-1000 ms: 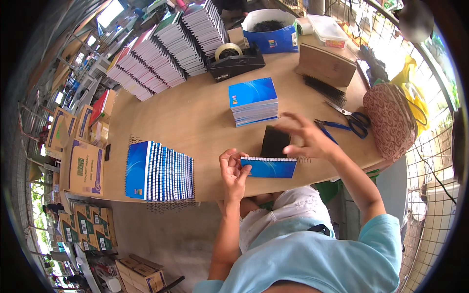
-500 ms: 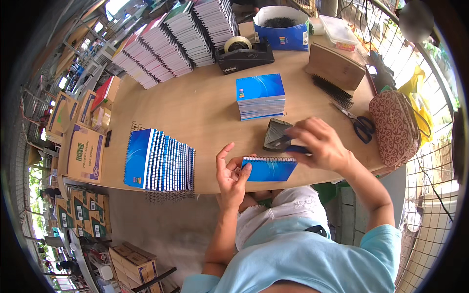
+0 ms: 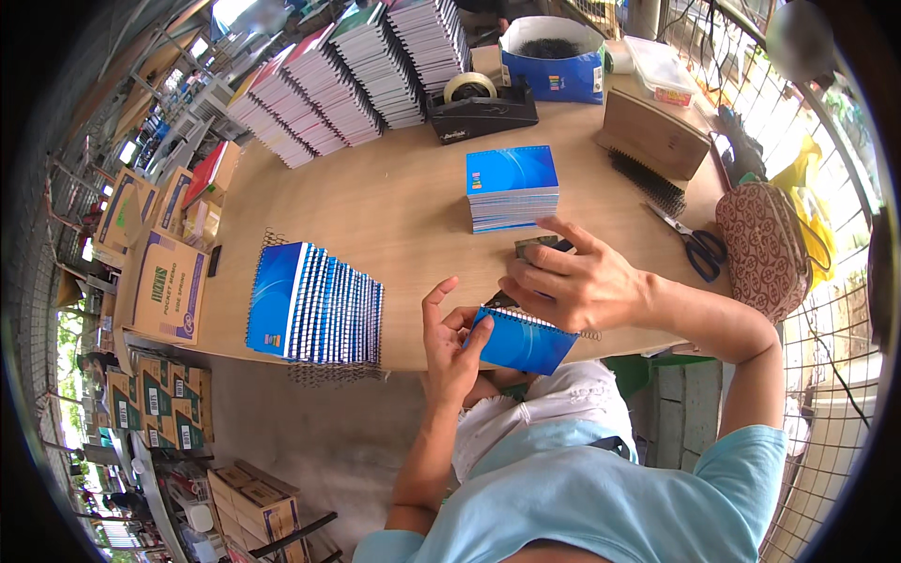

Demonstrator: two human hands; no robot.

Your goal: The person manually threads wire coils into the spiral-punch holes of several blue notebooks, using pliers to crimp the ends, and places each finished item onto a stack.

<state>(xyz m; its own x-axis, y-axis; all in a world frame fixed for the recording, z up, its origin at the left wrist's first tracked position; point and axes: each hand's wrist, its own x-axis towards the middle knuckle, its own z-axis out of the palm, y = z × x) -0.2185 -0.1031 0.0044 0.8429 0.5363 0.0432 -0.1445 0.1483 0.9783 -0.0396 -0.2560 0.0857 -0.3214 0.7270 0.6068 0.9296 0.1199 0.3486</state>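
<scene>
- Head view, looking down: a person in a light blue shirt works at the near edge of a wooden table [image 3: 394, 202].
- Left hand [image 3: 449, 345] props a small blue notebook [image 3: 522, 342] at the table's edge, thumb against its left end, fingers spread upward and loose.
- Right hand [image 3: 574, 281] lies just above the notebook's coiled top edge, fingers curled over a small dark object [image 3: 537, 247] on the table; what that object is cannot be told.
- Left of the hands, a row of blue notebooks [image 3: 314, 302] stands on edge, spiral bindings showing, with loose wire coils [image 3: 324, 373] hanging off the table edge below them.
- Just beyond the right hand, a flat stack [image 3: 512, 186] of the same blue notebooks rests mid-table.
- To the right lie scissors [image 3: 694, 244], a black comb binding [image 3: 648, 183] and a patterned pouch [image 3: 765, 246].
- Farther back sit a tape dispenser [image 3: 481, 108], a brown box [image 3: 654, 133] and a blue bin [image 3: 554, 61].
- Long fanned piles of notebooks [image 3: 347, 80] line the far left of the table.
- Cartons [image 3: 169, 286] crowd the floor at left.
</scene>
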